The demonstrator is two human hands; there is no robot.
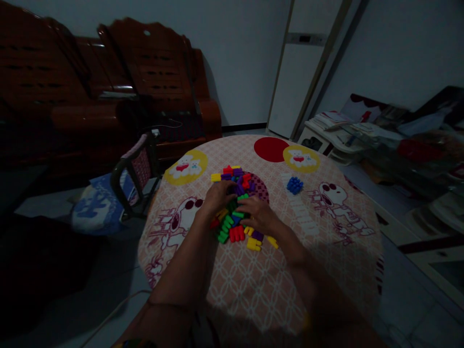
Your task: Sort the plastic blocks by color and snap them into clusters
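Observation:
A pile of coloured plastic building blocks lies in the middle of the round table. My left hand (219, 196) reaches over the pile's left side, fingers bent and thumb apart from them, with no block visibly held. From the right, my right hand (258, 213) touches the pile, its fingers spread over green blocks (239, 213). Purple blocks (240, 187) and a red block (246, 181) lie beyond the hands. Nearer me are a green block (225, 228), a red block (237, 234) and a yellow block (254, 244). Apart on the right stands a cluster of blue blocks (295, 185).
A patterned cloth (246, 285) covers the table. To the left stands a chair with a pink woven back (139, 164), and behind it wooden armchairs (152, 72). A cluttered cabinet (337, 135) runs along the right. A tall white appliance (299, 72) stands at the back.

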